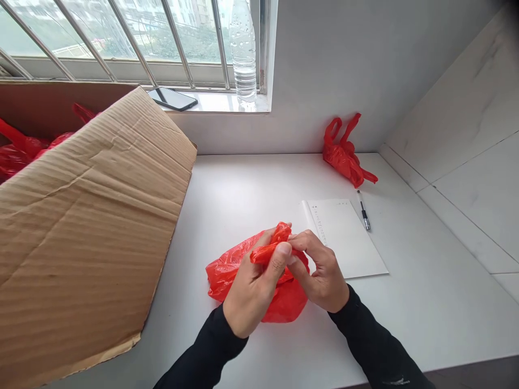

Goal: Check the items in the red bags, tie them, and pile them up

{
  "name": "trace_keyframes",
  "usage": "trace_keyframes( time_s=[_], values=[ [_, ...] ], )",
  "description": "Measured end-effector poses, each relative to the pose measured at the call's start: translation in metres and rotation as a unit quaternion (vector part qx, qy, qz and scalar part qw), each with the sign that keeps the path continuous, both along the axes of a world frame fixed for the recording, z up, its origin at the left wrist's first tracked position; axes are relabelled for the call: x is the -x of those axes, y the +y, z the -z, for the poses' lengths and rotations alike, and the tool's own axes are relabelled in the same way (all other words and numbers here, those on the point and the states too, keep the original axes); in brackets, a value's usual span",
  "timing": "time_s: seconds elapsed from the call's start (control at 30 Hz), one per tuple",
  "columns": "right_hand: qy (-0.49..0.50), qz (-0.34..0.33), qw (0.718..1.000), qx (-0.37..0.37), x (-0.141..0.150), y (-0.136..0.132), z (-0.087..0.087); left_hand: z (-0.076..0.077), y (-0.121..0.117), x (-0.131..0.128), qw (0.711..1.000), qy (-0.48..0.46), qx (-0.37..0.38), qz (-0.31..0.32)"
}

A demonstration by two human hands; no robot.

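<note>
My left hand has its grip clamped on the gathered top of a crinkled red plastic bag, which sits on the smooth white bench. My right hand pinches the same gathered plastic, fingertips close to my left thumb. The bag lies between the big brown cardboard box and the open white paper notebook.

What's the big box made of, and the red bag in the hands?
The big box looks like dull brown cardboard, with ribs and creases across its side. The red bag seems to be thin, shiny plastic: it crinkles and catches the light, though I can't tell which sort.
</note>
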State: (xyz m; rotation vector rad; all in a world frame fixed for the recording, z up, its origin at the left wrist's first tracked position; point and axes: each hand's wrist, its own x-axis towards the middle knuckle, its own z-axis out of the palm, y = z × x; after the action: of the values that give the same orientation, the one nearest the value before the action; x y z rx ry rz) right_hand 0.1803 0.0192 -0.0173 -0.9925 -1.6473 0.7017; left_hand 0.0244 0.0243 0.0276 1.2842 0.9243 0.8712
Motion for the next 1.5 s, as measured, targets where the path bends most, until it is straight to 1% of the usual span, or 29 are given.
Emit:
trace_keyframes(
  time_s=[0.07,0.17,0.27,0.37,0.47,0.57,0.67,0.73,0.77,0.8,0.87,0.97,1.03,1.1,1.2,1.27,1.37,1.43,1.5],
  values=[
    [0.044,0.010,0.999,0.030,-0.002,0.000,0.000,-0.001,-0.002,0.000,1.000,0.000,0.023,0.006],
    [0.102,0.028,0.991,0.080,-0.006,0.002,0.001,0.000,-0.002,0.003,0.998,0.028,0.034,0.053],
    [0.080,0.025,0.993,0.077,-0.009,0.004,0.003,0.000,0.000,0.008,0.994,0.047,0.026,0.096],
    [0.070,0.025,0.995,0.060,-0.010,0.005,0.003,-0.001,0.002,0.012,0.992,0.052,0.018,0.113],
    [0.072,0.009,0.996,0.061,-0.009,0.004,0.003,-0.003,0.004,0.014,0.990,0.056,0.015,0.128],
    [0.085,0.002,0.996,0.034,-0.010,0.003,0.005,-0.004,0.007,0.016,0.987,0.024,0.056,0.149],
    [0.104,-0.002,0.995,-0.008,-0.011,0.000,0.005,-0.003,0.013,0.019,0.974,-0.058,0.141,0.169],
    [0.088,-0.017,0.996,-0.024,-0.011,-0.003,0.004,-0.003,0.017,0.021,0.964,-0.118,0.180,0.156],
    [0.072,-0.025,0.997,-0.030,-0.011,-0.004,0.002,-0.003,0.018,0.022,0.962,-0.141,0.186,0.141],
    [0.056,-0.031,0.997,-0.034,-0.010,-0.005,0.001,-0.002,0.019,0.023,0.963,-0.152,0.181,0.129],
    [0.033,-0.038,0.998,-0.035,-0.009,-0.006,-0.002,-0.003,0.018,0.025,0.971,-0.141,0.154,0.116],
    [0.030,-0.045,0.998,-0.018,-0.008,-0.007,-0.003,-0.005,0.017,0.027,0.984,-0.081,0.113,0.114],
    [0.038,-0.063,0.997,-0.005,-0.008,-0.006,-0.002,-0.008,0.016,0.029,0.988,-0.056,0.097,0.109],
    [0.063,-0.082,0.994,0.020,-0.007,-0.004,-0.001,-0.010,0.015,0.030,0.990,-0.043,0.076,0.113],
    [0.091,-0.091,0.988,0.087,-0.005,-0.002,0.002,-0.010,0.012,0.034,0.992,-0.004,0.017,0.124],
    [0.067,-0.078,0.986,0.130,-0.003,0.000,0.005,-0.008,0.011,0.036,0.992,0.035,-0.043,0.111],
    [0.028,-0.055,0.985,0.160,-0.001,0.002,0.009,-0.004,0.010,0.037,0.986,0.090,-0.121,0.077],
    [0.028,-0.059,0.984,0.164,0.000,0.003,0.010,-0.001,0.010,0.038,0.981,0.111,-0.145,0.062],
    [0.031,-0.076,0.983,0.165,0.001,0.004,0.010,0.001,0.011,0.039,0.980,0.119,-0.152,0.054]
  ],
)
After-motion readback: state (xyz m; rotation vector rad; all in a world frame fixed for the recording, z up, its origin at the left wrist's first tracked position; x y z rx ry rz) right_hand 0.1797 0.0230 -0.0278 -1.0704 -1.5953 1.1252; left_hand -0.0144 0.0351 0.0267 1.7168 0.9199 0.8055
